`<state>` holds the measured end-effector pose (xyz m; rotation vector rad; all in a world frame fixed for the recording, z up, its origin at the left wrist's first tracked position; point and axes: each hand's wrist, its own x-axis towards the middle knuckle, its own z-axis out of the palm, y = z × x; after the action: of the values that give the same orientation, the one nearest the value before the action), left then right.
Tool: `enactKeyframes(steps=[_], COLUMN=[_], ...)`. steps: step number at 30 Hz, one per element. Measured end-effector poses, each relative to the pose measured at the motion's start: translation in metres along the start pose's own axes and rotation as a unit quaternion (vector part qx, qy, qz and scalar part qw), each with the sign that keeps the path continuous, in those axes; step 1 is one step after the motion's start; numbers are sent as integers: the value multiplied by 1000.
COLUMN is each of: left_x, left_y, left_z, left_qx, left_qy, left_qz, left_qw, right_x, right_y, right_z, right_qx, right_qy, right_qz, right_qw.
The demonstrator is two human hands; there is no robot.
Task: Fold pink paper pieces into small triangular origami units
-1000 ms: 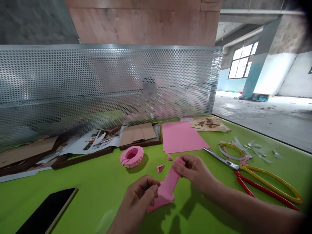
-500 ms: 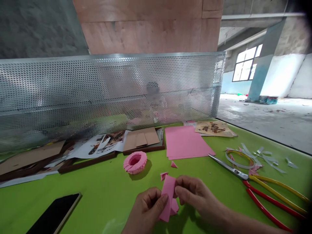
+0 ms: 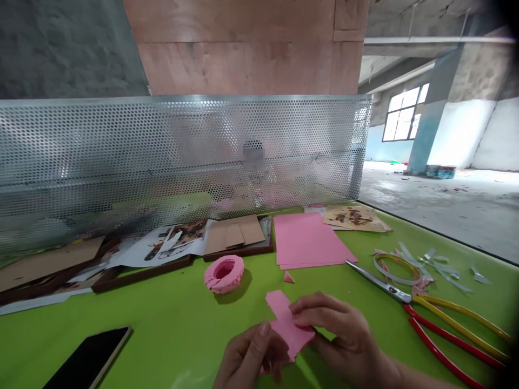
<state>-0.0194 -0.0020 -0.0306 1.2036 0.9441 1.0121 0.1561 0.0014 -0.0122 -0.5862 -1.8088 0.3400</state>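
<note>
A folded piece of pink paper (image 3: 295, 336) is held between my two hands near the front of the table. My left hand (image 3: 249, 354) pinches its lower left edge, fingers curled and thumb on top. With fingers closed over the right side, my right hand (image 3: 343, 332) grips the same piece. One strip of it sticks out toward the upper left. Just beyond lies a small pink paper scrap (image 3: 288, 277). A ring of pleated pink paper (image 3: 239, 281) rests on the table to the upper left of my hands.
Pink sheets (image 3: 310, 240) lie behind my hands. To the right are long scissors (image 3: 399, 294) with red and yellow handles, a tape roll (image 3: 378, 265) and clear strips. A phone (image 3: 91, 356) lies at left. Trays with cardboard (image 3: 251, 229) line the perforated metal screen (image 3: 182, 156).
The pink paper has gone from a narrow upright strip to a wider, spread shape. My right hand has come over its right side, and my left hand has shifted slightly lower.
</note>
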Motion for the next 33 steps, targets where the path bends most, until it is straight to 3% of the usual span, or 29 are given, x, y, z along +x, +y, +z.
enactKeyframes(steps=[2,4,8,13,17,25,33], left_x=[0,-1,-6,-8,-7,-11,-9], left_y=[1,5,15,23,24,28,34], left_z=[2,3,3,5,7,9,14], left_qx=[-70,-100,-55,-25,-25,-1,16], left_qy=[-23,-9,20,13,-3,8,9], left_qz=[-28,-42,-32,-20,-22,-37,-35], left_qw=[997,994,998,999,999,999,999], right_x=[-3,-4,-5,-8,-8,-8,-9], right_y=[0,-2,-4,-1,-2,1,-1], right_z=[1,2,4,4,1,-4,4], right_qx=[-28,-56,-96,-125,-127,-97,58], right_qy=[-43,-78,-98,-100,-131,-126,-78], right_qz=[-51,-79,-94,-86,-60,-34,104], right_qw=[997,992,986,983,981,987,990])
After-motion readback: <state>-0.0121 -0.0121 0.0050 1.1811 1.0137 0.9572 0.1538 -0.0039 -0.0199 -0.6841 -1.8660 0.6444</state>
